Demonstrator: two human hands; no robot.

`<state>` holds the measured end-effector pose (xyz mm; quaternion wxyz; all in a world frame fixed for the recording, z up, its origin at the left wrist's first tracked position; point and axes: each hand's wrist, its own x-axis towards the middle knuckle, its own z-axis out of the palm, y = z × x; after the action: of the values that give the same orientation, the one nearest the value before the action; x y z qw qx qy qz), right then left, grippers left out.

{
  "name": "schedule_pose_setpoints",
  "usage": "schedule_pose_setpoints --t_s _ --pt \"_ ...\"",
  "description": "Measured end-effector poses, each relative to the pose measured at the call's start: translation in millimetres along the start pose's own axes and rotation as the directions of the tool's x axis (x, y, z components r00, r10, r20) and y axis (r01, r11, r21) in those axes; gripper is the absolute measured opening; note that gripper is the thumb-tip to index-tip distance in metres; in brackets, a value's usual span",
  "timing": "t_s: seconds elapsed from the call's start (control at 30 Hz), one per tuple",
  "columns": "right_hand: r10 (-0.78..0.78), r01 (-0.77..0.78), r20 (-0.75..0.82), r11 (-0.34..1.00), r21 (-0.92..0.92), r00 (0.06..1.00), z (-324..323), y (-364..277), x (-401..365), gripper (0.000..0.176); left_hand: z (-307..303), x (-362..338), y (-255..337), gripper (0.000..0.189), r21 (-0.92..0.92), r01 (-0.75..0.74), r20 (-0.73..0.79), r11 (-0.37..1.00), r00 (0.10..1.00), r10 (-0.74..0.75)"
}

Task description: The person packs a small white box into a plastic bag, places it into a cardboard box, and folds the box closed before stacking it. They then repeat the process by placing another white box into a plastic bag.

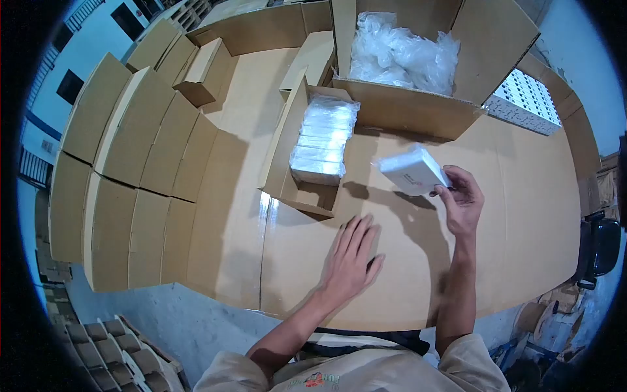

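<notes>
My right hand [462, 199] grips one end of a small white box [415, 171] in clear plastic wrap, held above the cardboard-covered table [522, 248]. My left hand [353, 258] holds nothing; its fingers are stretched out over the table, just below an open narrow carton [285, 157]. Inside that carton stands a row of several plastic-wrapped white packs [324, 140], and its near end shows bare cardboard.
Closed brown cartons [140, 150] are stacked at the left. Behind the narrow carton, a large open box [411, 108] holds crumpled clear plastic bags [405, 55]. A white block with dark marks [526, 101] lies at the back right. One carton [204, 72] sits at the back left.
</notes>
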<state>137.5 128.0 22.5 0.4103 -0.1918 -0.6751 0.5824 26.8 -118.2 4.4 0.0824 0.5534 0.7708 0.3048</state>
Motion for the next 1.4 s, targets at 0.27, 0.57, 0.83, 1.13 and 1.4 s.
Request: schedule_pose_setpoints --t_s 0.27,0.57,0.83,1.13,1.4 --pt "-0.195 0.172 0.123 0.969 0.177 0.973 91 -22 4 0.038 -28 -66 12 0.062 0.135 0.069 0.134 0.988 0.987 -0.087" --pt "-0.281 0.321 0.333 0.944 -0.071 0.9 123 -30 17 0.041 -29 -71 7 0.062 0.089 0.068 0.119 0.994 0.99 -0.078" --pt "-0.277 0.536 0.591 0.78 -0.323 0.758 135 -57 33 0.039 -32 -68 6 0.059 0.078 0.077 0.13 0.994 0.988 -0.087" --pt "-0.142 0.585 0.648 0.602 -0.543 0.749 154 -53 31 0.038 -30 -69 5 0.058 0.055 0.08 0.117 0.995 0.989 -0.086" --pt "-0.121 0.622 0.65 0.463 -0.632 0.75 165 -58 33 0.024 -34 -66 7 0.056 0.052 0.077 0.134 0.996 0.987 -0.084"
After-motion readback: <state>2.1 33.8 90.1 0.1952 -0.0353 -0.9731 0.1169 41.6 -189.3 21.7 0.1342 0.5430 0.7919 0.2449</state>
